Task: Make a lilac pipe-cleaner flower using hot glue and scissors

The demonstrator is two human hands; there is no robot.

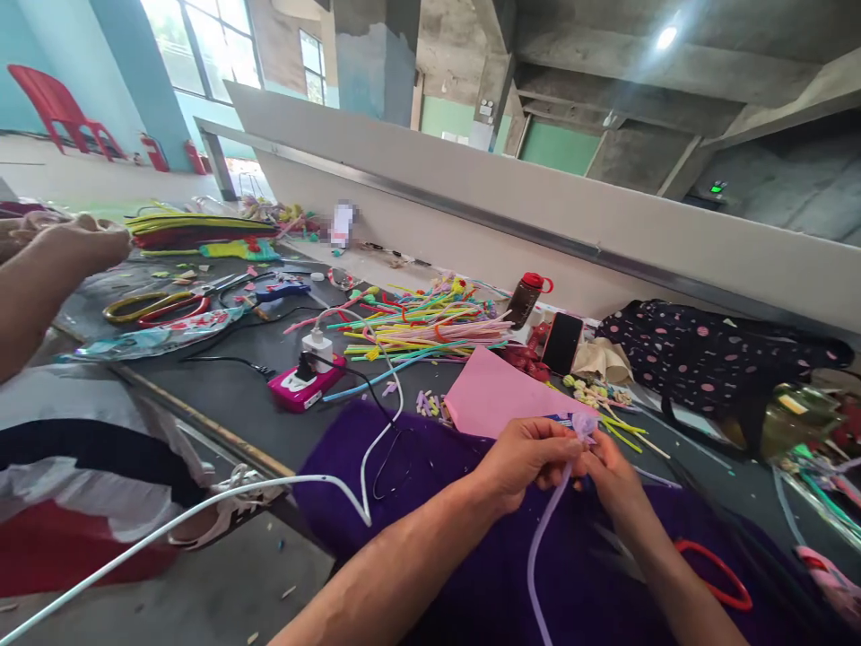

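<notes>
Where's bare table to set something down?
Dark tabletop looks mostly bare between the patterned packet, magenta socket block and near table edge; a black plug lies beside the block. Crowded: the fuzzy stems behind the pink sheet, and around the phone.

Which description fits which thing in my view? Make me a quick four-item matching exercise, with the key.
Things:
1. purple stem
2. power strip
3. bottle
4. chair

Descriptions:
A. dark, with a red cap, near the white panel
B. red, at the far left of the view
C. held up between the left hand and right hand, its lower part hanging down
D. bright pink and white, on the dark table

Pairs: 1-C, 2-D, 3-A, 4-B
</notes>
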